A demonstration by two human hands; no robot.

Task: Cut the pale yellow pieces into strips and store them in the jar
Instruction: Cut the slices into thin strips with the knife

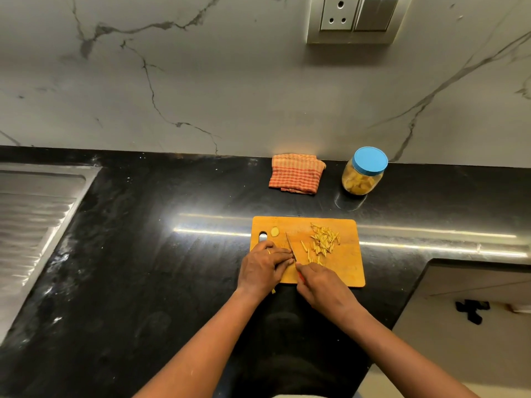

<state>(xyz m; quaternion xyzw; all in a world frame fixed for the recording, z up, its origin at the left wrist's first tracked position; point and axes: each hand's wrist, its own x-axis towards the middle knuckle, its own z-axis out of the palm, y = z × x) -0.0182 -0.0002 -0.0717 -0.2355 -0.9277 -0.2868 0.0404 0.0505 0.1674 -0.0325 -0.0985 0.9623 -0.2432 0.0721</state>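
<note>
Head view: right hand (323,285) grips the knife (290,246), left hand (265,267) curls on the board (346,271) beside it, hold hidden, strips (324,239) piled right.

A clear jar (362,179) with a blue lid (370,160) screwed on stands upright at the back of the counter, well beyond the far right corner of the cutting board (349,271). It holds pale yellow chunks.

On the board, thin pale yellow strips (324,239) lie in a loose heap right of centre. A few trail toward the knife (290,246), whose narrow blade angles away and leftward. One small rounded pale yellow piece (275,231) lies alone near the board's far left corner, beside the handle hole.
</note>
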